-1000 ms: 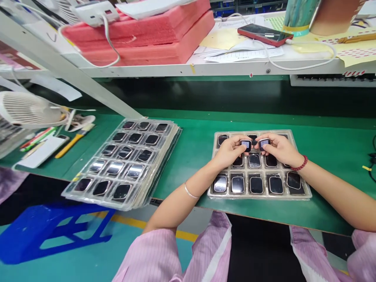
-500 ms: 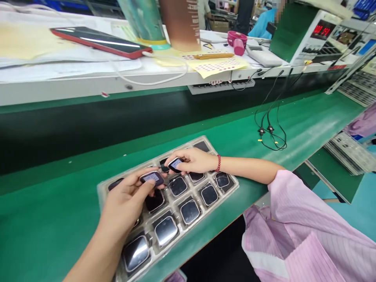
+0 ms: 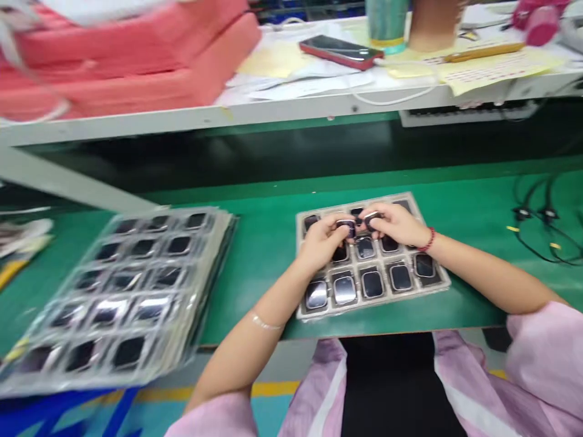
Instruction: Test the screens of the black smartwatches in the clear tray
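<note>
My left hand (image 3: 321, 241) is closed on a small smartwatch body (image 3: 348, 227) with a rounded square face. In my right hand (image 3: 401, 226), fingers and thumb pinch a second smartwatch body (image 3: 372, 218). The two watches are held close together, face up, above the back rows of a clear plastic tray (image 3: 443, 281). Dark rounded square watch bodies, such as this one in the front row (image 3: 372, 284), fill many of its pockets. My hands cover some of the pockets.
On the left stands a stack of clear trays (image 3: 200, 297) with dark screens in the top one. Above the green bench (image 3: 255, 267) runs a white shelf with a phone (image 3: 339, 50), papers and pink foam blocks (image 3: 136, 73). Black cables (image 3: 537, 213) lie to the right.
My view has swung left, bringing the tray stack and pink foam in. Both hands still hold the watches over the tray. Their displays showed lit before; now they look dark.
</note>
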Action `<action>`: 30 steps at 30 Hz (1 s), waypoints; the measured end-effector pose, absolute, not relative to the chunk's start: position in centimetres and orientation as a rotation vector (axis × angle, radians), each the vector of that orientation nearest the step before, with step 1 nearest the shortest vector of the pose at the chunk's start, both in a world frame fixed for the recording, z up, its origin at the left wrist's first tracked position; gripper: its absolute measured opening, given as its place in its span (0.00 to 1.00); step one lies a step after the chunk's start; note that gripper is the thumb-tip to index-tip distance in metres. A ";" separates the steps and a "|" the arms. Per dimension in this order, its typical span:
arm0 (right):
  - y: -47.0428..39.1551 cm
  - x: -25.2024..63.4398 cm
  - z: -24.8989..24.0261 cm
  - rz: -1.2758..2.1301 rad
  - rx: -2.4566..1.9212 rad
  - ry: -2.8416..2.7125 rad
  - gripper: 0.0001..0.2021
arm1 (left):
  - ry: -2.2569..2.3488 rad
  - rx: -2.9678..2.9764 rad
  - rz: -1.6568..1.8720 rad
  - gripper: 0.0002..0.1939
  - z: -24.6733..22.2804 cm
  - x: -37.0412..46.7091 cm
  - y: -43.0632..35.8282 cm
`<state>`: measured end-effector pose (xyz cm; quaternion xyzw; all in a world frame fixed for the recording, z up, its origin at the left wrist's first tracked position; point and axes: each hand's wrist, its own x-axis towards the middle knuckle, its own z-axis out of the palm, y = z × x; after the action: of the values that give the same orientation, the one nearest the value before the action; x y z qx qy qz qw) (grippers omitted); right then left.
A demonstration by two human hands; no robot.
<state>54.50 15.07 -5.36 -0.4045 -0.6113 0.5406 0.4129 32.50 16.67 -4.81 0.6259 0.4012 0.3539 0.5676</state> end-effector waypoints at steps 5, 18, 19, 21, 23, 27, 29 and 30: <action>15.0 54.5 -5.5 1.326 -1.052 -1.575 0.13 | 0.860 1.438 0.844 0.17 -5.8 32.3 16.8; 14.6 54.3 -4.9 1.200 -1.125 -1.671 0.13 | 0.876 1.420 0.851 0.18 -6.0 32.2 16.9; 14.6 54.2 -4.9 1.183 -1.110 -1.688 0.13 | 0.871 1.419 0.866 0.20 -6.0 32.2 16.9; 14.5 54.2 -4.8 1.203 -1.078 -1.695 0.15 | 0.850 1.420 0.913 0.21 -6.1 32.3 16.9; 14.5 54.1 -4.7 1.259 -1.067 -1.676 0.16 | 0.837 1.420 0.940 0.18 -6.0 32.3 16.9; 14.6 54.2 -4.8 1.313 -1.032 -1.664 0.18 | 0.832 1.418 0.928 0.17 -5.9 32.2 16.8; 14.6 54.2 -5.0 1.304 -1.000 -1.666 0.20 | 0.833 1.427 0.940 0.22 -5.8 32.2 16.8; 14.6 54.3 -5.1 1.301 -0.992 -1.666 0.20 | 0.822 1.431 0.944 0.25 -5.8 32.2 16.8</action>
<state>54.26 14.60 -5.09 -0.3907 -0.6563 0.5125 0.3924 32.25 16.76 -5.80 0.6124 0.3519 0.4040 0.5813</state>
